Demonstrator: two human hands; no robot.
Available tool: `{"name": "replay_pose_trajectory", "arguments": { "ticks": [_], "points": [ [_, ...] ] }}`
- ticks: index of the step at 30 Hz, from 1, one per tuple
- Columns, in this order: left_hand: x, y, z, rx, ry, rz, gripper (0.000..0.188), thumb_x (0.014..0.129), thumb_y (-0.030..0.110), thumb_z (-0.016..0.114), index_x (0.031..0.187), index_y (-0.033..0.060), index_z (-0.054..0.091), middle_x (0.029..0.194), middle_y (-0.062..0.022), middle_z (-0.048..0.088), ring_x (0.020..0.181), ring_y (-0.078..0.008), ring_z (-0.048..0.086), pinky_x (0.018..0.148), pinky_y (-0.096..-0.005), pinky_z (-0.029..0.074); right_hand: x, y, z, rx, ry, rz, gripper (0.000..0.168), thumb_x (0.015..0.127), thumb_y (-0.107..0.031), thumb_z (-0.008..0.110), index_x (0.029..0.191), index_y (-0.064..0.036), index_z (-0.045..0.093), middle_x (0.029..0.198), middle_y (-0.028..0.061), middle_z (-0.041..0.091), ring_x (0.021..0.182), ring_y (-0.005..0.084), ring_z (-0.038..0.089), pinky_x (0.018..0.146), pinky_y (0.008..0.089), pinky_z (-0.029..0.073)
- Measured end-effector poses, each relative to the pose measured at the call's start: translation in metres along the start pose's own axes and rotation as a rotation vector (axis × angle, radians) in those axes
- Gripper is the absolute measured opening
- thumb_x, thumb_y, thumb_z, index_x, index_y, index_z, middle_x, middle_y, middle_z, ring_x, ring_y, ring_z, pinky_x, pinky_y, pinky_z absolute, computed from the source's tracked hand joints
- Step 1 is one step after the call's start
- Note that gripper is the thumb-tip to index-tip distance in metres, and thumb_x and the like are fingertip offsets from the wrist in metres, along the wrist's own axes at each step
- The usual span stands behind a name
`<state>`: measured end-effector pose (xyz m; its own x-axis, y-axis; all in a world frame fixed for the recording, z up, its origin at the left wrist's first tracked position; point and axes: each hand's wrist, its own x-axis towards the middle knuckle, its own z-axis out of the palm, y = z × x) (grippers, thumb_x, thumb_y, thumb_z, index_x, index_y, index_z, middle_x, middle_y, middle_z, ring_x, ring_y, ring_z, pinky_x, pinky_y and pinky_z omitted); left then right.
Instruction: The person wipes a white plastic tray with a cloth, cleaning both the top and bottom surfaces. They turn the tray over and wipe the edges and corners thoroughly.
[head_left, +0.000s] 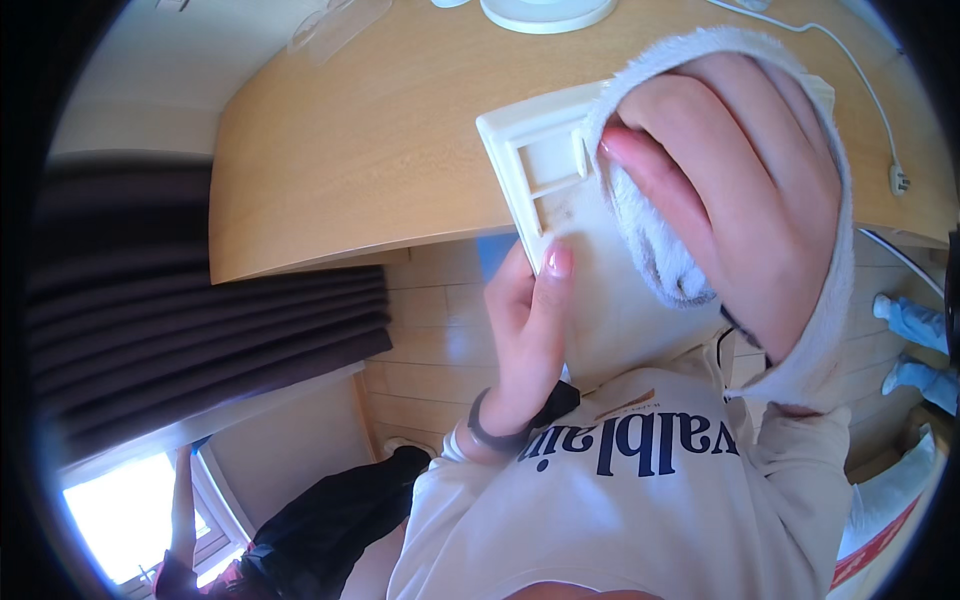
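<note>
A cream plastic tray-like piece (607, 292) with a raised rim and small inner ribs is held tilted between my body and the desk. My left hand (529, 311) grips its left edge, thumb on the inner face, near a dark smudge. My right hand (739, 165) is curled with a white terry cloth (649, 236) bunched under the fingers. The cloth also loops over the back of the hand and hangs down by the wrist. Cloth and hand lie over the right part of the piece and hide it.
The wooden desk (360, 165) spans the top, with a white round base (551, 15), clear plastic items (337, 30) and a white cable plug (898, 180). Dark curtains (202, 352) hang left. Another person (337, 502) reaches to a bright window; blue-trousered legs (919, 322) show right.
</note>
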<state>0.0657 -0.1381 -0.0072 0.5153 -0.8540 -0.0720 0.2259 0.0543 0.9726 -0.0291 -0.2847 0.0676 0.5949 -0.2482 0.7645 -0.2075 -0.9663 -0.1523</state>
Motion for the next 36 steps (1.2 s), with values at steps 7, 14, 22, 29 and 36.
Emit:
{"name": "replay_pose_trajectory", "arguments": {
  "ticks": [7,14,22,29,36],
  "points": [
    [0.049,-0.025,-0.012,0.063,0.004,-0.072,0.039,0.099,0.035,0.046,0.114,0.0001,0.055,0.097,-0.0026,0.061,0.084,-0.0071,0.055,0.073,-0.0206,0.042,0.019,0.052,0.041,0.036,-0.103,-0.210,0.028,0.062,0.002,0.071,0.087,-0.003,0.060,0.084,0.0102,0.056,0.074,0.0290,0.055,0.064,0.0355,0.044],
    [0.077,-0.057,0.015,0.097,0.149,0.034,0.041,0.098,0.035,0.048,0.115,-0.0011,0.056,0.085,0.0023,0.058,0.076,-0.0050,0.048,0.066,-0.0201,0.039,-0.028,0.092,0.061,0.094,-0.093,-0.123,0.028,0.064,0.004,0.071,0.091,-0.002,0.063,0.087,0.0112,0.060,0.077,0.0296,0.058,0.066,0.0337,0.046],
    [0.035,-0.045,0.025,0.018,0.036,-0.012,0.037,0.098,0.029,0.049,0.117,-0.0015,0.057,0.101,-0.0033,0.063,0.092,-0.0064,0.053,0.083,-0.0229,0.043,-0.048,0.062,0.028,0.202,-0.109,-0.119,0.035,0.064,-0.001,0.078,0.097,-0.003,0.065,0.100,0.0132,0.061,0.091,0.0322,0.058,0.079,0.0375,0.047],
    [0.029,-0.029,0.019,-0.025,-0.046,-0.027,0.037,0.098,0.029,0.049,0.118,-0.0019,0.056,0.101,-0.0047,0.064,0.092,-0.0069,0.054,0.082,-0.0237,0.044,-0.018,0.041,0.012,0.123,-0.270,-0.219,0.036,0.069,-0.004,0.076,0.103,-0.003,0.063,0.104,0.0127,0.061,0.095,0.0316,0.058,0.081,0.0353,0.047],
    [0.025,-0.024,0.008,-0.041,-0.079,0.011,0.038,0.098,0.029,0.049,0.119,-0.0026,0.055,0.100,-0.0060,0.065,0.092,-0.0067,0.055,0.082,-0.0246,0.045,0.007,0.021,0.017,0.149,-0.370,-0.273,0.041,0.073,-0.001,0.072,0.112,-0.004,0.061,0.110,0.0140,0.061,0.100,0.0307,0.059,0.086,0.0329,0.046]
  ]
}}
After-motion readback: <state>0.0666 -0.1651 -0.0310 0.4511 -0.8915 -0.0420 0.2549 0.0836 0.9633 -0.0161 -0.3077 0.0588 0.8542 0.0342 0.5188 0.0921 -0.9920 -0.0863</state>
